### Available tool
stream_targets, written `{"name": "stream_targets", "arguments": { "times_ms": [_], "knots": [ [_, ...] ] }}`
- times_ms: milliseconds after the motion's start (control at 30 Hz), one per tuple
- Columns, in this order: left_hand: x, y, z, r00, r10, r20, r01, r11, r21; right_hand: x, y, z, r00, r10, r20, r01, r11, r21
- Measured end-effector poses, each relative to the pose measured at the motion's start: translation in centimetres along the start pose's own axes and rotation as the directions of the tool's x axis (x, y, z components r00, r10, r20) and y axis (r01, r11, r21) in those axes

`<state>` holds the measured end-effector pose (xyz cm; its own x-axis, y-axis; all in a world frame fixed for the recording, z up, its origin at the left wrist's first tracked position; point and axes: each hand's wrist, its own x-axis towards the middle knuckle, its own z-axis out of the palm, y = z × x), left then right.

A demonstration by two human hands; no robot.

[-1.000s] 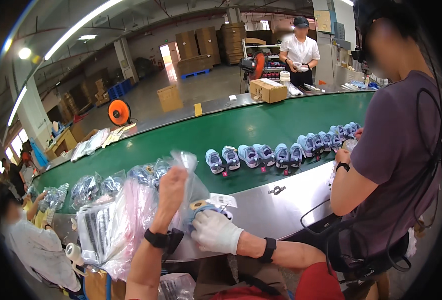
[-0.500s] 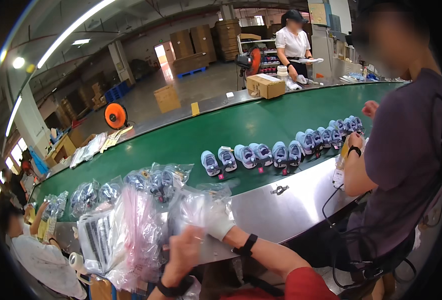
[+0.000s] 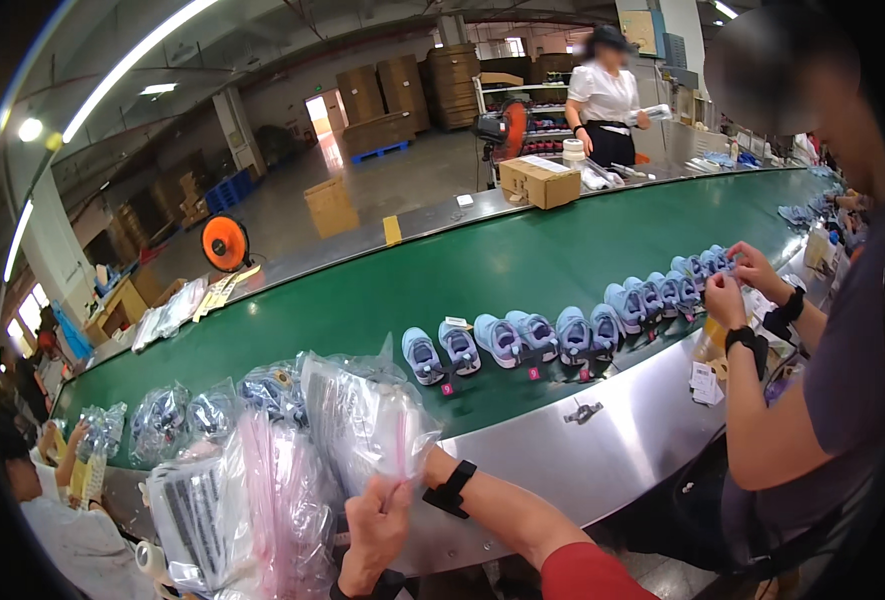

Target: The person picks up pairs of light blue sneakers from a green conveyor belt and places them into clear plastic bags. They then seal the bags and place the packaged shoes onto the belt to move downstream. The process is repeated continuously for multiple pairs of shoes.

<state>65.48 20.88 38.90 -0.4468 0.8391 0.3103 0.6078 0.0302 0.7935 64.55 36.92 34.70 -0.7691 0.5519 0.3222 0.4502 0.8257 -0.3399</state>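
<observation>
My left hand point(image 3: 377, 520) is closed, pinching the lower edge of a clear zip bag point(image 3: 357, 415) with a pinkish strip. My right forearm point(image 3: 507, 515), with a black wristband and red sleeve, reaches up to the same bag. The right hand lies in or behind the plastic; its fingers are hidden. Just left of the bag are piled more clear bags with pink strips point(image 3: 277, 490). Behind it, on the green belt, sit bagged shoes point(image 3: 272, 390). Pairs of light blue shoes with pink tags point(image 3: 517, 338) stand unbagged in a row to the right.
The green conveyor point(image 3: 362, 290) has a metal ledge point(image 3: 502, 430) on my side, with a small metal piece point(image 3: 582, 412) on it. A co-worker point(image 3: 812, 380) handles shoes at right; others work at far left and across the belt. A carton point(image 3: 540, 182) sits on the far ledge.
The bag has risen and opened out flatter, and my left hand now grips its edge. My right hand has gone out of sight at the plastic. The co-worker at right has both hands on shoes.
</observation>
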Motion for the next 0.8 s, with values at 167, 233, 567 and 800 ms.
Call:
{"name": "stream_targets", "arguments": {
  "times_ms": [167,233,567,800],
  "knots": [
    [3.7,-1.6,0.4,0.987,0.055,-0.149,-0.061,0.998,-0.036,4.8,1.7,4.8,0.997,0.027,-0.077,-0.031,0.998,-0.054],
    [4.3,-1.4,0.3,0.990,0.003,-0.138,-0.007,1.000,-0.029,6.1,1.9,7.6,0.993,0.006,-0.119,-0.013,0.998,-0.054],
    [2.9,-4.7,-1.6,0.850,-0.461,-0.253,0.172,0.698,-0.696,0.3,3.3,6.3,0.919,0.016,-0.393,0.110,0.949,0.295],
    [1.4,-0.3,0.5,0.920,-0.382,0.086,0.262,0.438,-0.860,-11.5,2.5,-4.0,0.989,-0.100,0.113,-0.066,0.382,0.922]
  ]
}}
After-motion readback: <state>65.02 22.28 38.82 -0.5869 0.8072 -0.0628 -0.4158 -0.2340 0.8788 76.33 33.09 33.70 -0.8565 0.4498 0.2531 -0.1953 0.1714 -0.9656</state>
